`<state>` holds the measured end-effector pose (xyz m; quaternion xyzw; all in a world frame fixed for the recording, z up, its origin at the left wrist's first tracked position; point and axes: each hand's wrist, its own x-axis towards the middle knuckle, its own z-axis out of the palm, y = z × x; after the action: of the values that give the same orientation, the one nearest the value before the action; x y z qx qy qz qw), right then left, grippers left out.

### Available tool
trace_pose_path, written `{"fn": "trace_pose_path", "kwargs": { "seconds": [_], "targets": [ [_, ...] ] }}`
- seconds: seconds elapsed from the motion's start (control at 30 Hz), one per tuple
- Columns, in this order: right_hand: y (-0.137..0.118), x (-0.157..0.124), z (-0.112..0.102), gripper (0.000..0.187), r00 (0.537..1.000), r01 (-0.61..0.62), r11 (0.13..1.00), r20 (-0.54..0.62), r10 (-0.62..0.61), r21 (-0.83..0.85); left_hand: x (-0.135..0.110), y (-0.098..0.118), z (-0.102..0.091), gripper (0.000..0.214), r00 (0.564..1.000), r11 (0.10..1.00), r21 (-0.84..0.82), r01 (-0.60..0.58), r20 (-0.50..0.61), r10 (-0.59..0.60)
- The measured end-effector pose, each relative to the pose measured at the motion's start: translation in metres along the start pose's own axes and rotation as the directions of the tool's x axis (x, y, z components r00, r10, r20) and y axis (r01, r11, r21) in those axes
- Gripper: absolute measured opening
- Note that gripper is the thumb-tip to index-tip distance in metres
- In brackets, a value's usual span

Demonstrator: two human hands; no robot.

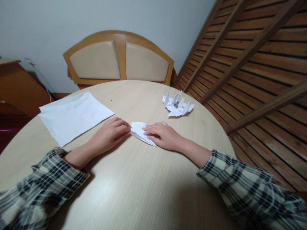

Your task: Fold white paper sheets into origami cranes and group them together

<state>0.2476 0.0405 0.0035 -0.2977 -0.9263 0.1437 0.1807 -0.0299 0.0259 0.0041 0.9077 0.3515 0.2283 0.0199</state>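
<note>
A small piece of folded white paper (139,130) lies on the round wooden table between my two hands. It has several creased layers and a pointed end toward me. My left hand (114,131) is closed at its left corner, with thumb and fingertips pinching the edge. From the other side, my right hand (163,134) grips the paper, fingers bent over its top and thumb at its lower right edge. The fingers of my right hand cover part of the folds.
Larger white paper sheets (76,116) lie at the table's left. Several folded paper cranes (178,104) stand grouped at the back right. Beyond the round table (134,191) is a wooden headboard (122,60) with cream panels. A slatted wooden partition (263,73) rises on the right.
</note>
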Motion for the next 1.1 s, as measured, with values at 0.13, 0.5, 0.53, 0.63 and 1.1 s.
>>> {"fn": "trace_pose_path", "kwargs": {
  "seconds": [0.13, 0.5, 0.53, 0.63, 1.1],
  "targets": [
    [-0.001, -0.001, 0.001, 0.024, 1.0, 0.019, 1.0, 0.017, -0.019, 0.009, 0.0, 0.0, 0.001, 0.025, 1.0, 1.0, -0.014, 0.019, 0.004, -0.019],
    [-0.006, -0.003, 0.0, 0.028, 0.997, 0.073, 0.997, 0.029, -0.074, 0.011, 0.0, -0.001, 0.001, 0.026, 0.998, 0.998, -0.011, 0.055, 0.027, -0.055],
    [-0.007, -0.003, 0.0, 0.029, 0.997, 0.074, 0.997, 0.033, -0.074, 0.012, 0.0, -0.002, 0.002, 0.026, 0.998, 0.998, -0.011, 0.059, 0.029, -0.058],
    [-0.009, -0.002, -0.002, 0.029, 0.996, 0.067, 0.998, 0.055, -0.068, 0.017, -0.001, -0.002, 0.003, 0.026, 0.998, 0.998, 0.01, 0.068, 0.018, -0.068],
    [-0.012, 0.0, -0.001, 0.023, 0.991, 0.125, 0.991, 0.048, -0.127, 0.041, -0.001, -0.004, 0.008, 0.019, 0.997, 0.967, 0.245, 0.073, -0.042, -0.064]
  ]
}}
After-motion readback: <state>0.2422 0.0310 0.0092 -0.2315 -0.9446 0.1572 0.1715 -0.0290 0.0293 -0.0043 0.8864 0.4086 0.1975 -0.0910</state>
